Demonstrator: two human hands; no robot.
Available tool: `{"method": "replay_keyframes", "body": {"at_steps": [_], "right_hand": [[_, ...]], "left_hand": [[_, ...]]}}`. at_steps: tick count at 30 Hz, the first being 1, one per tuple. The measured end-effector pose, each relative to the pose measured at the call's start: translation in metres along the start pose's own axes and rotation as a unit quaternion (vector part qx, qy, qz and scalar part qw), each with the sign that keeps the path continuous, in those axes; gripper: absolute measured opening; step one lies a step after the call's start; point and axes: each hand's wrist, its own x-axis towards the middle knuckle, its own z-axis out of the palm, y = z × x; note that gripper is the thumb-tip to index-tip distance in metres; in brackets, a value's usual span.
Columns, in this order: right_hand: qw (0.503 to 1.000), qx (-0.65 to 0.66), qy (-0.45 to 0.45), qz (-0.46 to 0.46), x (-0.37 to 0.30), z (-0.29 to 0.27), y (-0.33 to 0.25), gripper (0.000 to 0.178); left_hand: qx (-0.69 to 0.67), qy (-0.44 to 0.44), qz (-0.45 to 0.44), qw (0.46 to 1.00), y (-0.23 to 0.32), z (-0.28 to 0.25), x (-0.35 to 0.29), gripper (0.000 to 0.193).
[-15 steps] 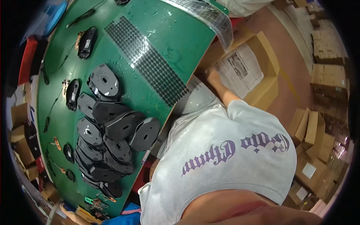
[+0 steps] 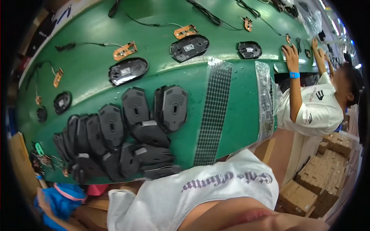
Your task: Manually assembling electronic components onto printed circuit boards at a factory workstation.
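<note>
Neither of my hands shows; my light shirt (image 2: 231,179) fills the lower middle. Against the bench edge before me lies a heap of dark computer mouse shells (image 2: 111,125), several overlapping or leaning together. Two larger shells, one of them a grey-faced mouse shell (image 2: 173,107), lie at the heap's right end. To their right a clear strip of round black stickers (image 2: 213,115) runs across the green bench (image 2: 241,98). Behind the heap, open black mouse shells (image 2: 128,71) sit in a row beside orange circuit boards (image 2: 125,51) with cables.
A clear plastic-wrapped bundle (image 2: 264,100) lies along the bench's right side. Beyond it a co-worker in a white shirt (image 2: 314,115) rests a hand (image 2: 291,57) on the bench. Another person in blue (image 2: 61,204) sits at lower left. Cardboard boxes (image 2: 320,173) are stacked at right.
The view has swung round toward the bench, bringing the co-worker at right into sight. My right hand, earlier down in an open cardboard box with printed paper, has left the picture.
</note>
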Motion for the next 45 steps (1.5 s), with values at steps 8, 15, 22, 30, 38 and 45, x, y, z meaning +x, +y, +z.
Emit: {"method": "replay_keyframes", "body": {"at_steps": [8,15,22,30,38,45], "right_hand": [[0.987,0.115,-0.109,0.039,0.028,-0.022,0.060,0.070],[0.956,0.195,-0.207,0.075,0.064,-0.035,0.134,0.075],[0.924,0.245,-0.265,0.123,0.087,-0.072,0.136,0.077],[0.943,0.243,-0.220,0.052,0.163,-0.118,0.001,0.070],[0.942,0.239,-0.236,-0.002,0.168,-0.009,0.040,0.063],[0.918,0.355,-0.174,-0.037,0.105,0.113,0.185,0.057]], "left_hand": [[0.052,-0.003,0.034,0.998,-0.029,0.002,-0.027,0.038],[0.097,-0.013,0.052,0.994,-0.074,0.030,-0.070,0.037],[0.160,-0.064,0.060,0.983,-0.069,0.046,-0.076,0.036],[0.259,-0.121,0.076,0.955,0.027,0.061,0.000,0.036],[0.407,-0.162,0.052,0.898,-0.055,-0.044,-0.073,0.035],[0.546,-0.177,0.156,0.804,-0.106,-0.135,-0.044,0.034]]}}
